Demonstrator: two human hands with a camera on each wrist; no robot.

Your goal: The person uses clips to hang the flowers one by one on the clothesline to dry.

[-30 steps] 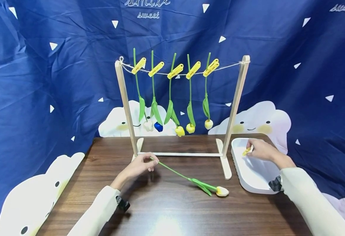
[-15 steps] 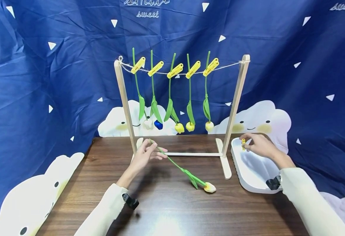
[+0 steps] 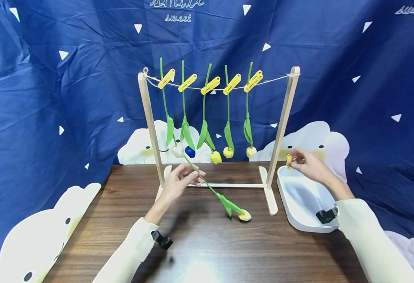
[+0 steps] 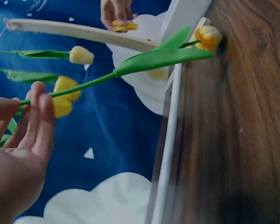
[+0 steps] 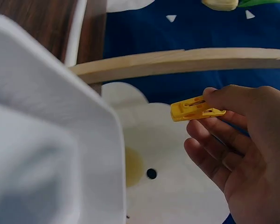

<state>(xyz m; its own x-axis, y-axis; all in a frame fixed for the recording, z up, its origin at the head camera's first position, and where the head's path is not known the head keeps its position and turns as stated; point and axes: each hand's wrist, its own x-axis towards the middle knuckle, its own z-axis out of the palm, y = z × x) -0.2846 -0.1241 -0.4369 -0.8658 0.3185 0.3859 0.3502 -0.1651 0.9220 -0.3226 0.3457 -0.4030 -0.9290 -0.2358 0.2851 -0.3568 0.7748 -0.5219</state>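
My left hand (image 3: 179, 181) pinches the green stem of an artificial tulip (image 3: 224, 200) between thumb and fingers. The tulip slants down to the right, its pale yellow-white bloom (image 4: 208, 38) lowest, close over the table. Over the far edge of a white tray, my right hand (image 3: 312, 168) pinches a yellow clothespin (image 5: 196, 109) between thumb and forefinger. Several tulips hang bloom-down from a string (image 3: 270, 80) on a wooden rack (image 3: 285, 118), each held by a yellow clothespin such as the rightmost one (image 3: 253, 81). One hanging bloom is blue (image 3: 190, 152); the others are white or yellow.
The white tray (image 3: 287, 204) stands at the table's right side, beside the rack's right foot (image 3: 271, 200). A white crossbar (image 3: 231, 185) joins the rack's feet low over the brown table (image 3: 228, 251). Behind hangs a blue cloth (image 3: 86, 78) with clouds and triangles.
My left hand has moved up and right, lifting the tulip's stem end while its bloom swung left. My right hand has raised the clothespin out of the tray, slightly leftward.
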